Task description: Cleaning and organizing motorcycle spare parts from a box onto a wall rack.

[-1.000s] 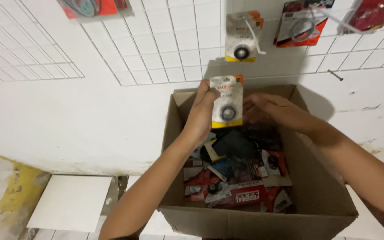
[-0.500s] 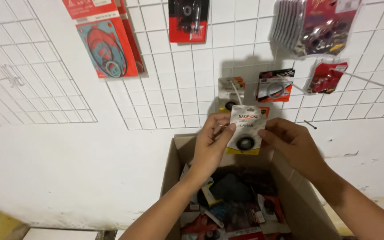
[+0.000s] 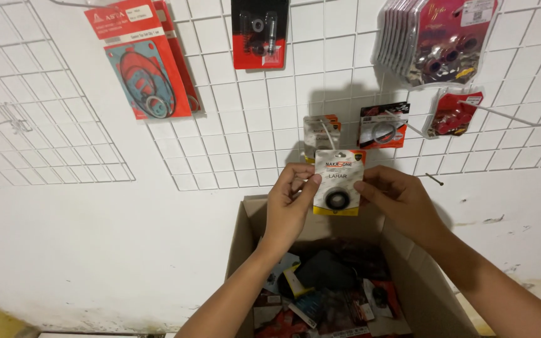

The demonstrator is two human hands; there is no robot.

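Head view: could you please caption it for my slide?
Both hands, left hand and right hand, hold a carded ring part before wire grid.

Cardboard box point(image 3: 402, 263) cut off by bottom edge; its jumbled packets point(image 3: 327, 294) too dim to sort. Blister pack point(image 3: 339, 183) covers box's rear rim and bottom of hanging pack point(image 3: 320, 134) behind it. Black parts card point(image 3: 259, 31) and stacked roller packs point(image 3: 433, 37) clipped by top edge. Both forearms run out of frame. Small red packet point(image 3: 453, 114) contents perhaps rollers, too small.
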